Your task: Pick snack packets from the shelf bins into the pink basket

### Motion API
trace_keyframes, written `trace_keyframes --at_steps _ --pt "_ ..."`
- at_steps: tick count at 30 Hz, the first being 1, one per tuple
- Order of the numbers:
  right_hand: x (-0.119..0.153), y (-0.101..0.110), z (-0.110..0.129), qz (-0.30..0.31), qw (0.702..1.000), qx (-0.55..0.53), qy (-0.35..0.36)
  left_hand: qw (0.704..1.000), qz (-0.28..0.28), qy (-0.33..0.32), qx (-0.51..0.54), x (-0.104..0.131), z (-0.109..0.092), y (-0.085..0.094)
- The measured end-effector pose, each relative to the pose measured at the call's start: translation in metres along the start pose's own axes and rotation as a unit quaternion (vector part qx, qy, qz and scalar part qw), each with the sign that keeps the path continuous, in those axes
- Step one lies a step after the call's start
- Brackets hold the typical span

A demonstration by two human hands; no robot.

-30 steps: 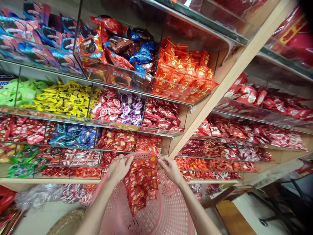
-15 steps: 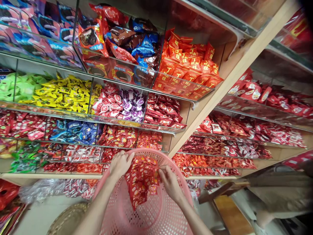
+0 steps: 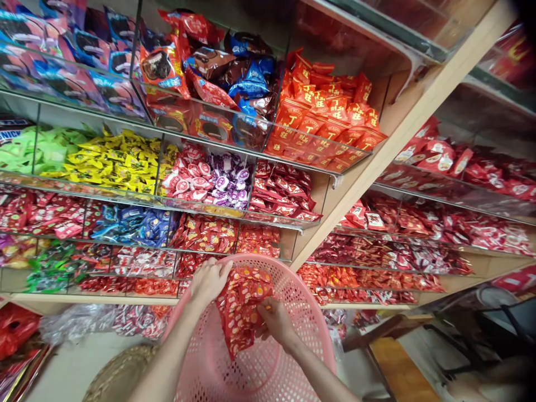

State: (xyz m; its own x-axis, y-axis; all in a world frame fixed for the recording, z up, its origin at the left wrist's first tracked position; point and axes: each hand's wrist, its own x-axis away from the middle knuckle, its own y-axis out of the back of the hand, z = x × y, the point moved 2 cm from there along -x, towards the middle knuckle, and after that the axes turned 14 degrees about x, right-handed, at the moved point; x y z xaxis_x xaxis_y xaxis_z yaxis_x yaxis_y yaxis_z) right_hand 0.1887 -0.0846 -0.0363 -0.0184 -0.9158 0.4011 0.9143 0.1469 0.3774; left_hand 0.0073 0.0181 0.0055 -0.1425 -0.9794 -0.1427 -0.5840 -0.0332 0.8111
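A pink perforated plastic basket [image 3: 307, 335] tilts in front of me, its mouth toward me. My left hand [image 3: 209, 282] is closed over its upper left rim, thumb on the inside. Inside hangs a cluster of red candy packets [image 3: 243, 304] with pale and orange spots, near the upper wall. My right hand [image 3: 276, 321] reaches into the basket with curled fingers pinching the right edge of these packets. Its fingertips are partly hidden behind the hand and the packets.
Glass-fronted shelves [image 3: 201, 207] of wrapped sweets rise right behind the basket. A wooden post [image 3: 355, 184] divides them. On the floor stand a woven basket [image 3: 121, 374] at left and a wooden stool [image 3: 400, 368] at right. Clear plastic bags [image 3: 75, 324] lie under the shelf.
My right hand has moved down and left along the red packets, from their upper right edge to lower down. My left hand stays on the rim. A person's leg at right has shifted.
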Motion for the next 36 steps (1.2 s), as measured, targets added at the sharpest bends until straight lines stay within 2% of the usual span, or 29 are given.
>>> trace_keyframes --at_steps 5,8,10,15,18,28,33,36 --pt "-0.008 0.003 -0.006 -0.082 0.983 0.157 0.038 1.0 -0.003 0.002 -0.001 0.0 -0.001 0.001" --pt "-0.001 0.009 0.0 -0.176 0.935 0.296 0.088 1.0 -0.001 0.007 0.001 0.001 -0.002 0.001" --pt "0.007 0.011 0.007 -0.204 0.894 0.378 0.125 1.0 0.002 0.011 0.003 0.001 -0.003 0.001" --pt "0.023 0.002 0.021 -0.126 0.828 0.494 0.232 1.0 0.008 0.019 0.009 0.001 -0.004 0.002" --pt "0.022 -0.002 0.019 -0.109 0.801 0.539 0.238 1.0 0.003 0.016 0.006 0.002 -0.004 0.002" --pt "0.013 0.0 0.025 -0.101 0.782 0.556 0.263 1.0 0.006 0.027 0.002 0.002 -0.007 0.004" --pt "0.015 0.002 0.025 -0.099 0.787 0.544 0.274 1.0 -0.001 0.021 -0.002 0.002 -0.007 0.004" --pt "0.015 0.01 0.033 -0.104 0.801 0.513 0.291 1.0 -0.005 0.019 -0.003 0.002 -0.006 0.003"
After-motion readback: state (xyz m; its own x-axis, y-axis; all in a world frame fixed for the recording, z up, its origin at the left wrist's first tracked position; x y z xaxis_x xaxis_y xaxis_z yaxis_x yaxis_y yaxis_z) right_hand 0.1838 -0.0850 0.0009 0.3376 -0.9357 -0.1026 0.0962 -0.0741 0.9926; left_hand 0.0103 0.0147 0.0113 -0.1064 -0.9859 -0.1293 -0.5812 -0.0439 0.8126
